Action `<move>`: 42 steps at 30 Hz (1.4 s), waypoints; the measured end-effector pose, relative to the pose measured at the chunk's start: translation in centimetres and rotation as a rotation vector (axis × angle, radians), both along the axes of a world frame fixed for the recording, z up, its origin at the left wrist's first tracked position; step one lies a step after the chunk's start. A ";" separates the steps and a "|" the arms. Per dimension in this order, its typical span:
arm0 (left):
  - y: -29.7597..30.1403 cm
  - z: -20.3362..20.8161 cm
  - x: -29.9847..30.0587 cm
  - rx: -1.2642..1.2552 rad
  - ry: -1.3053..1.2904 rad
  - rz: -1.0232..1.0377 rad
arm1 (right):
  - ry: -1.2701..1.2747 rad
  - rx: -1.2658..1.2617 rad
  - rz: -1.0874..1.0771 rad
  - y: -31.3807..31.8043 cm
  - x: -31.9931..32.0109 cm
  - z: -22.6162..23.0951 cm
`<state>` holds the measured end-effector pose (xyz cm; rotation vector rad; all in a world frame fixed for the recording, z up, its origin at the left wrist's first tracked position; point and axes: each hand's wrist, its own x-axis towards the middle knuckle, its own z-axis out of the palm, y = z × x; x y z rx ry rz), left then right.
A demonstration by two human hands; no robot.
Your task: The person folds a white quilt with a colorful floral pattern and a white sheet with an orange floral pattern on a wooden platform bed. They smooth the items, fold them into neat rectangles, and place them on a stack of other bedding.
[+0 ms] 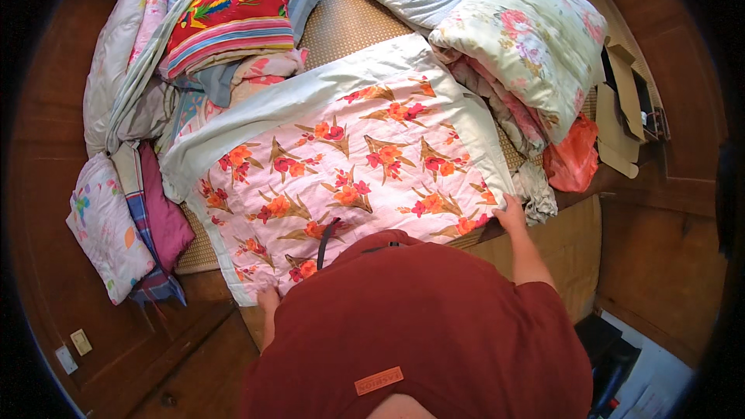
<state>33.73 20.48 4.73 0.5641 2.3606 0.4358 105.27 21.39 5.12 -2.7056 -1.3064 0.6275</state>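
Observation:
A pink floral sheet (334,167) with orange and red flowers and a pale border lies spread out in front of me on the bed. Its near left corner is pinched by my left hand (268,299), whose fingers show only in part beside my dark red top. At the near right corner my right hand (510,214) grips the pale edge, with the arm stretched out. The sheet lies mostly flat, with slight wrinkles, and its far left part droops in folds against the bedding. My body hides the middle of its near edge.
Piled bedding with a red embroidered pillow (233,19) stands at the far left. A folded floral quilt (528,39) lies far right, near an orange plastic bag (573,157) and an opened cardboard box (618,112). A white patterned pillow (109,229) sits at left. The woven mat (337,15) shows behind.

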 end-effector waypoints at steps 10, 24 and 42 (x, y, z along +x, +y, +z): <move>-3.8 -2.9 3.4 0.167 -0.787 0.670 | 0.035 -0.004 -0.101 5.5 -0.7 4.0; -4.9 -0.5 4.6 0.495 -0.673 0.980 | 0.887 0.627 -0.353 6.1 4.2 10.9; 3.8 4.4 0.6 0.860 -1.001 0.819 | 1.206 0.421 -0.929 2.7 -0.9 -4.3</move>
